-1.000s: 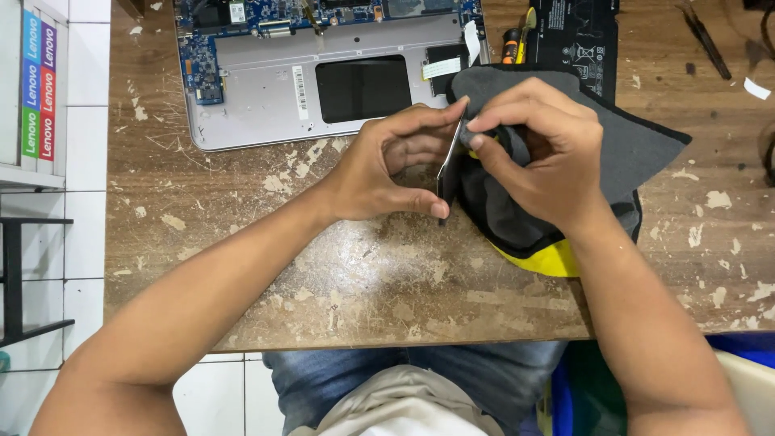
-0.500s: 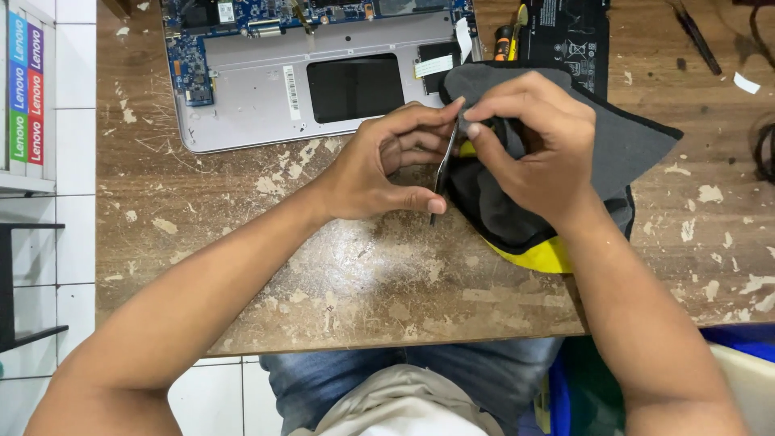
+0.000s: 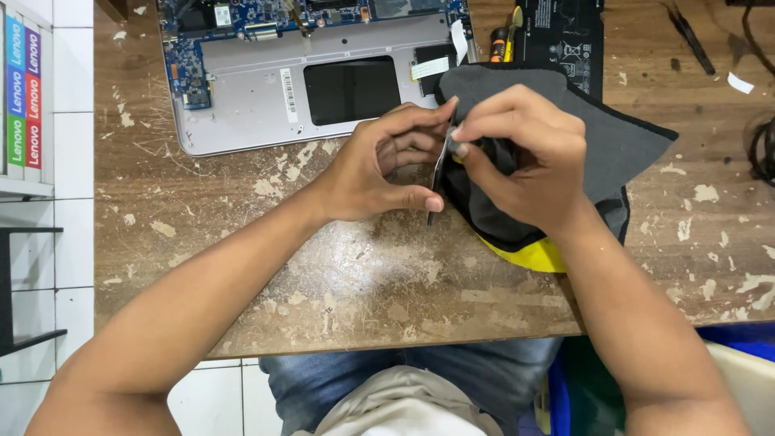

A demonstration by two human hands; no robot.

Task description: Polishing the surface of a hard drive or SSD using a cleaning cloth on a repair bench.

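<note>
The thin metal strip (image 3: 438,173) could slip or bend, I judge, since only my fingertips pinch it. My left hand (image 3: 379,173) closes on its edges, upright above the worn wooden table (image 3: 347,274). My right hand (image 3: 517,153) presses grey cloth (image 3: 622,145) against it, fingers closed.

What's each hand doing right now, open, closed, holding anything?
Left hand: closed, pinching the thin flat grey metal strip by its edges.
Right hand: closed, pressing the dark grey cloth with yellow underside against that strip.
</note>
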